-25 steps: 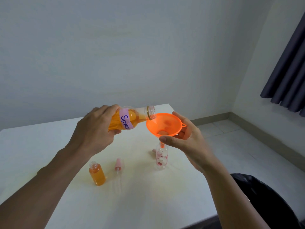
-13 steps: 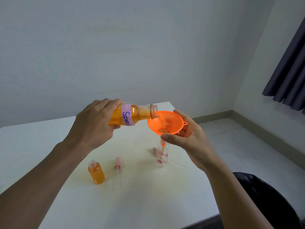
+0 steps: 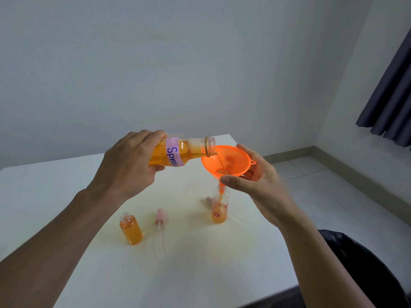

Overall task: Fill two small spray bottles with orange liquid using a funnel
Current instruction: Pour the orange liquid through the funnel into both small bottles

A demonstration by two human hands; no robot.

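Observation:
My left hand (image 3: 131, 161) grips a large clear bottle (image 3: 186, 151) of orange liquid with a pink label, tipped nearly level. Its mouth sits over the rim of an orange funnel (image 3: 229, 162), and a thin stream runs into the bowl. My right hand (image 3: 255, 181) holds the funnel by its rim, with the spout set in the neck of a small flowered spray bottle (image 3: 220, 207) standing on the table; orange liquid fills its lower part. A second small bottle (image 3: 131, 230), uncapped and full of orange liquid, stands at the left.
A pink spray cap with its dip tube (image 3: 159, 221) lies between the two small bottles. Another pink cap (image 3: 209, 199) peeks out behind the flowered bottle. The white table (image 3: 189, 263) ends close at the right. A dark object (image 3: 360, 263) sits by my right forearm.
The large bottle has tipped further and liquid now streams into the funnel. The flowered bottle has gained orange liquid at its bottom. Both hands stay in about the same place.

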